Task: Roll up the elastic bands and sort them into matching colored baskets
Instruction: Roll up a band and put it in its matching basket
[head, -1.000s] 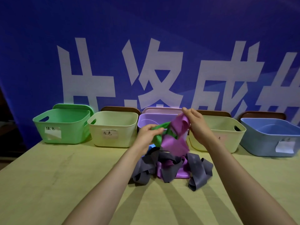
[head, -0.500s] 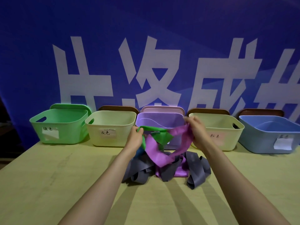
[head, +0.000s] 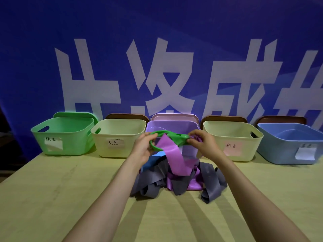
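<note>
The left hand (head: 144, 148) has its fingers curled round one end of the green band (head: 176, 137) and the right hand (head: 205, 145) pinches the other end, so the band spans from fingertips to fingertips, just before the purple basket (head: 181, 125). A purple band (head: 174, 154) hangs from under the fingers down onto the heap of grey bands (head: 152, 179) on the table (head: 52, 189).

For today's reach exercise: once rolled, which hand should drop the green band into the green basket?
Probably left. The left hand and right hand both pinch the green band, but the green basket stands far left, away from the right.
</note>
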A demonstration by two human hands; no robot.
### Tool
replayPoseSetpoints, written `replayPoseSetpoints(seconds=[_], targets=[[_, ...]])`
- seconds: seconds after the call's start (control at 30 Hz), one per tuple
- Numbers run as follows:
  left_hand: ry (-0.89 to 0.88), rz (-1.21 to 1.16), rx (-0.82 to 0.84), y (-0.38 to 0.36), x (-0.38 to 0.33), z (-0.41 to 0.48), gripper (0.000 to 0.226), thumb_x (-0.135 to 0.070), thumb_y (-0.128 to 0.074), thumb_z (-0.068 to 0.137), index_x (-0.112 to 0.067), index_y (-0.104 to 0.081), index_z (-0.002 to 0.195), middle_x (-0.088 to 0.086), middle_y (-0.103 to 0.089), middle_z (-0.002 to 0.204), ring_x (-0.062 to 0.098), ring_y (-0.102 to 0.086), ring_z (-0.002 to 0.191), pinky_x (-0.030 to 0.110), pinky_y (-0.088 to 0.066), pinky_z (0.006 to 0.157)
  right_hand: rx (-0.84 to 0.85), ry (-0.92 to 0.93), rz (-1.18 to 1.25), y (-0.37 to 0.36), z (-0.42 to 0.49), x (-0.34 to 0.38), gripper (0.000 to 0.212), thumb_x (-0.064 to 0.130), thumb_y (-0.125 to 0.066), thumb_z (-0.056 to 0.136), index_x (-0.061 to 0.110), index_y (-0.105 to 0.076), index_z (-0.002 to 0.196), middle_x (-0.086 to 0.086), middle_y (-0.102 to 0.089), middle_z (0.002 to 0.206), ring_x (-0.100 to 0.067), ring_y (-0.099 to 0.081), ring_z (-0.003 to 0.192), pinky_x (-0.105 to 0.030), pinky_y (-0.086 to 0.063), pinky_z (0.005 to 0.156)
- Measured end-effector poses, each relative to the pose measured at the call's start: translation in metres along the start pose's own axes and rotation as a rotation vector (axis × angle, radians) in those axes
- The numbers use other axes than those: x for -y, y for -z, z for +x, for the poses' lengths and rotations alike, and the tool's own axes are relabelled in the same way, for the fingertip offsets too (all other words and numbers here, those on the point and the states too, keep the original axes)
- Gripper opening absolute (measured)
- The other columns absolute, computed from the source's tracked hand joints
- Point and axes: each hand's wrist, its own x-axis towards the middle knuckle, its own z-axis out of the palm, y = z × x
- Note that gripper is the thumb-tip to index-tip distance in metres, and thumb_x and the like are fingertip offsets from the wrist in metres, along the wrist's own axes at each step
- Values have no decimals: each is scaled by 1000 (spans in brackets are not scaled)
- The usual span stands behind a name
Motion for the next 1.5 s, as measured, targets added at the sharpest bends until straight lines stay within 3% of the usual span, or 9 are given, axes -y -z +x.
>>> replayPoseSetpoints(seconds=[0.2,0.5,0.63,0.87,1.03,1.2,1.3,1.4,1.5], targets=[[151,123,288,-5,8,-10,17,-15,-49,99,-10,-64,103,1,-64,77,8,-58,58,20,-51,54,-79,55,172,-5,3,2,19,-6,-56,87,10,-65,91,-7,-61,92,-25,-58,89,-37,-47,82],[207,207,543,-1,-1,-16,26,-11,-65,82,-6,-66,107,-1,-72,92,7,-67,81,19,-51,76,-110,-14,631,6,-3,10,20,1,-53,94,16,-65,91,-2,-65,91,-9,-61,81,-21,-52,71],[201,365,503,-11,4,-20,11,-10,-66,87,-14,-67,96,-4,-71,81,2,-65,68,12,-44,53,-68,13,572,6,0,18,27,-7,-51,91,16,-64,88,3,-63,89,2,-61,75,-16,-50,66],[0,47,417,-10,2,-14,16,-6,-55,93,-8,-67,103,4,-73,92,13,-70,80,25,-57,77,-22,11,517,14,5,11,24,-6,-56,90,16,-65,86,-1,-60,82,0,-54,64,-14,-46,59],[-103,-76,265,2,-12,-7,13,-8,-66,81,-5,-64,93,14,-70,90,25,-68,80,46,-53,87,42,59,104,25,8,-8,36,-13,-63,80,23,-64,78,-1,-57,77,-7,-53,59,-21,-47,53],[-223,-284,48,3,-22,-7,9,1,-55,91,-6,-57,87,5,-64,68,10,-60,51,23,-54,50,191,12,-50,27,8,-14,35,-10,-63,82,25,-63,79,-1,-57,87,-22,-61,77,-30,-57,65],[-274,-75,25,5,-20,-6,7,-6,-60,91,-12,-61,88,-1,-66,71,10,-61,59,23,-54,54,67,-47,29,28,8,-13,27,-7,-60,85,19,-64,82,-1,-60,82,-14,-59,70,-19,-51,58],[-271,-19,-18,4,-21,-6,8,-7,-60,91,-15,-61,89,0,-65,77,11,-60,67,22,-54,58,-104,-148,148,26,10,-11,21,-1,-52,90,17,-62,89,-4,-60,81,-21,-60,70,-33,-53,56],[-245,19,-45,2,-21,-6,9,-4,-60,91,-14,-60,90,3,-66,81,14,-62,69,21,-53,58,-21,-234,140,22,7,-16,23,4,-41,96,17,-60,90,-7,-59,77,-22,-56,72,-30,-46,55]])
